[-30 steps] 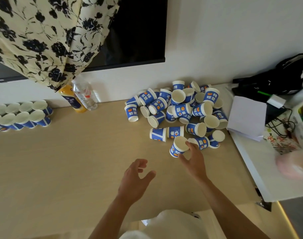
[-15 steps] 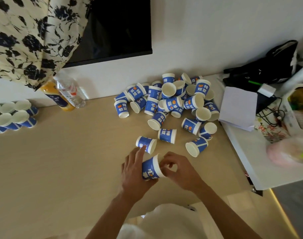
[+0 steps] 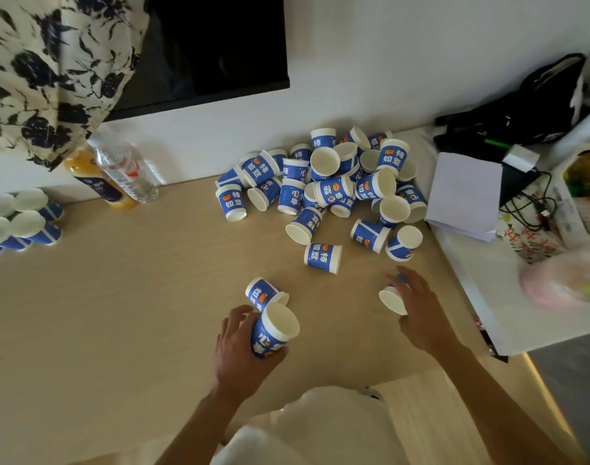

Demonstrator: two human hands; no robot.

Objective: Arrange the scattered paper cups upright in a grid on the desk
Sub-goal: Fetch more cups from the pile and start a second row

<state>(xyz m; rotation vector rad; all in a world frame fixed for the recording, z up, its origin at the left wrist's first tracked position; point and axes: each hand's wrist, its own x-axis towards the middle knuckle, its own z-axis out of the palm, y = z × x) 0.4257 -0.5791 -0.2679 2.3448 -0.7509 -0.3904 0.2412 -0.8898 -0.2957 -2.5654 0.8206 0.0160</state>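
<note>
The left hand (image 3: 243, 350) has its fingers clamped round a cup (image 3: 273, 330), mouth tilted up and away, probably so it can be carried left to the grid (image 3: 21, 219) of upright cups at the far edge of the tabletop (image 3: 119, 313). The right hand (image 3: 417, 310) reaches over a cup on its side (image 3: 392, 298), fingers apart and just closing on it. The heap (image 3: 330, 186) lies against the wall; another cup (image 3: 265, 292) lies just beyond the left hand.
</note>
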